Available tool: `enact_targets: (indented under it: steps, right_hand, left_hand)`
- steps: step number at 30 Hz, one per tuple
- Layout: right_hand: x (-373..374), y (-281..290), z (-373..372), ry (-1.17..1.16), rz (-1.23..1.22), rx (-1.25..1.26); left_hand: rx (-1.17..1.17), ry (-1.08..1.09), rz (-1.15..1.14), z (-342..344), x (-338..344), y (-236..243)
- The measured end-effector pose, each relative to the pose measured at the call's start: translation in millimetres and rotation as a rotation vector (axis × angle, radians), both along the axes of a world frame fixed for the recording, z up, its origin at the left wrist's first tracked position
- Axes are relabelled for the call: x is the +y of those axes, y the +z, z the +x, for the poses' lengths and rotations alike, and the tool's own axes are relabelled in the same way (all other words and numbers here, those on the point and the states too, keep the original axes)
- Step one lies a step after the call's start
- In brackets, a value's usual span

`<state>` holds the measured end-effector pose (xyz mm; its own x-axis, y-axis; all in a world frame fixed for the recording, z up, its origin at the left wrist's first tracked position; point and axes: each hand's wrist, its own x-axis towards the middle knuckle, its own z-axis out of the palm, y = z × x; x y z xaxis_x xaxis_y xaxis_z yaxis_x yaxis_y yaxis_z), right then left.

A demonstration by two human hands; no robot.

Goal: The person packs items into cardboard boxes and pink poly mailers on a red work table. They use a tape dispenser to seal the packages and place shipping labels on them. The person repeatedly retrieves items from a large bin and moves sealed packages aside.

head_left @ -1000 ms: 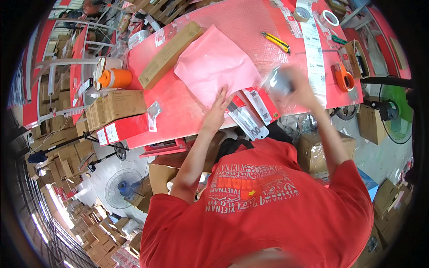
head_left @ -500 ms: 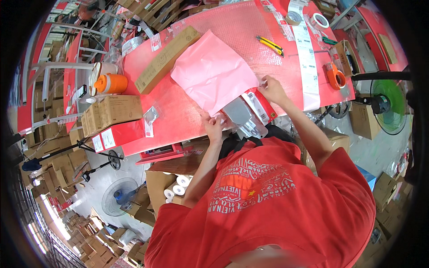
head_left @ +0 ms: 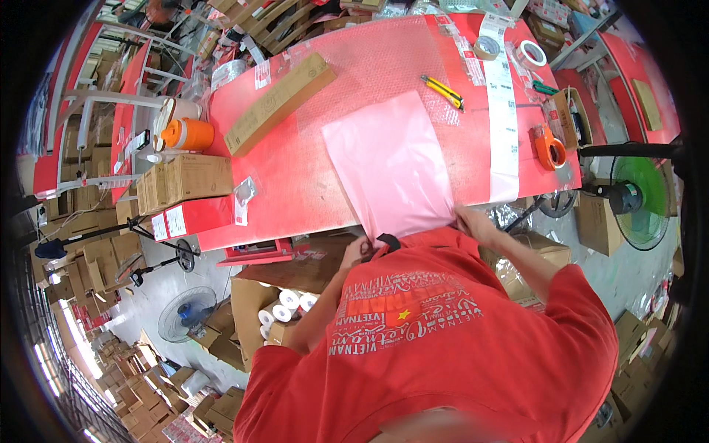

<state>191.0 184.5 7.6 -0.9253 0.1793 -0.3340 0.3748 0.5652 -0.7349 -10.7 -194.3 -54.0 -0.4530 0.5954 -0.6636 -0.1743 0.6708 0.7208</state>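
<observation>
A pink plastic bag [head_left: 388,159] lies over the front edge of the red table [head_left: 288,184], its near end hanging toward my body. My left hand [head_left: 356,251] is closed at the bag's lower left corner, partly behind a black strap [head_left: 385,244]. My right hand [head_left: 473,225] pinches the bag's lower right corner. The packaged items seen earlier are out of sight. A bubble-wrap sheet [head_left: 369,59] lies beyond the bag, with a yellow utility knife [head_left: 443,92] on it.
Left are a long carton [head_left: 277,103], boxes [head_left: 196,177] and an orange jug [head_left: 192,134]. Right are a label strip [head_left: 502,140], tape rolls [head_left: 530,54] and an orange dispenser [head_left: 546,151]. Below are paper rolls [head_left: 288,301] and fans [head_left: 635,207].
The pink bag has been drawn down toward my body and lies flatter and straighter. Both hands have moved down to the table's front edge, and the packaged items are no longer visible.
</observation>
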Motion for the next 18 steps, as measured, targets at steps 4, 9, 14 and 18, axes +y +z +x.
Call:
enact_targets:
  steps: [4,9,14,18]
  right_hand:
    - [3,55,4,-0.387,-0.344,0.161]
    - [41,215,-54,-0.805,-0.648,0.51]
    - [88,298,-180,-0.716,-1.176,0.477]
    - [134,281,-191,-0.608,-1.182,0.74]
  left_hand:
    - [0.337,0.079,0.437,-15,20,87]
    - [-0.296,0.558,0.942,-77,49,275]
    - [-0.523,0.789,1.089,-189,164,326]
    - [-0.406,0.549,1.198,-240,171,329]
